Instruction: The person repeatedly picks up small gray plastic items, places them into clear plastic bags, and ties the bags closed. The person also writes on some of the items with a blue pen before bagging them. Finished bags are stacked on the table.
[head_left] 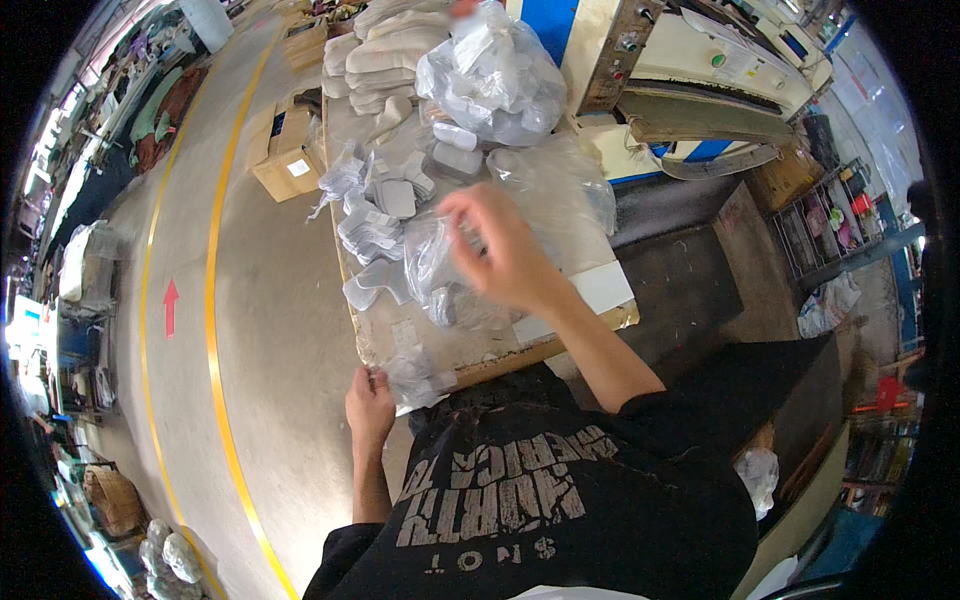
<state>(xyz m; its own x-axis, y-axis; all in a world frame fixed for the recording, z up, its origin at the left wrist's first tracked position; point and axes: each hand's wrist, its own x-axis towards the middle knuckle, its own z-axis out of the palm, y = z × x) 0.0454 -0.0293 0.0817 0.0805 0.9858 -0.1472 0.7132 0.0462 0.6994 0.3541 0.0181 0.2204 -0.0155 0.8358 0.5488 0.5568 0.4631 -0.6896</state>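
Observation:
At the near left corner of the table, my left hand [370,402] is closed on the edge of a clear plastic bag [418,376] that seems to have pale grey pieces inside. My right hand [495,245] is raised over the middle of the table, its fingers smeared by motion. Beneath and beside it lies another clear plastic bag [430,262] with grey pieces showing through. Stacks of light grey cut pieces [372,232] spread along the table's left side, and one curved piece [378,284] lies nearest me.
The worktable [480,352] also carries a large bulging bag of pale pieces [492,80] and beige shaped stacks [385,55] at the far end. A press-like machine [690,80] stands at the right. Left of the table, a cardboard box [284,150] sits beside a yellow-lined walkway [213,300].

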